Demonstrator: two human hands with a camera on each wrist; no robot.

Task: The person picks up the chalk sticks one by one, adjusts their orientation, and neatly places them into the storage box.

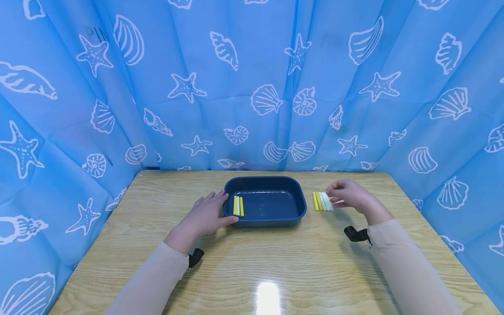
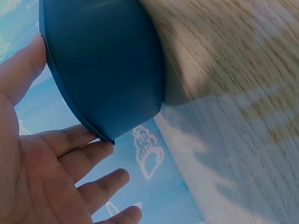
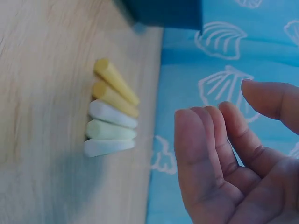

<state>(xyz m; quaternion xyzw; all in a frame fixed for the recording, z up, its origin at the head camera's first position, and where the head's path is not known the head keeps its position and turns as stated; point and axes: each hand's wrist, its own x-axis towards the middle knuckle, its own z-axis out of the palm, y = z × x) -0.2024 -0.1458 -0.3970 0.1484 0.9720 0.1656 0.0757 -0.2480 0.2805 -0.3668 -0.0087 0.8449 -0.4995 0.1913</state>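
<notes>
A dark blue rectangular basin stands on the wooden table. Inside its left end, two yellow chalk sticks lie with a pale one between them. My left hand touches the basin's left rim, thumb at the near side and fingers spread, some clear of the rim in the left wrist view. Right of the basin, several chalk sticks lie side by side: yellow, white and pale green. Just over the row's right end hovers my right hand. In the right wrist view its thumb and fingers are apart, holding nothing.
A blue curtain with white shells and starfish hangs behind the table and along both sides. Each wrist carries a black camera mount. The wooden tabletop stretches in front of the basin, with a bright reflection near its front.
</notes>
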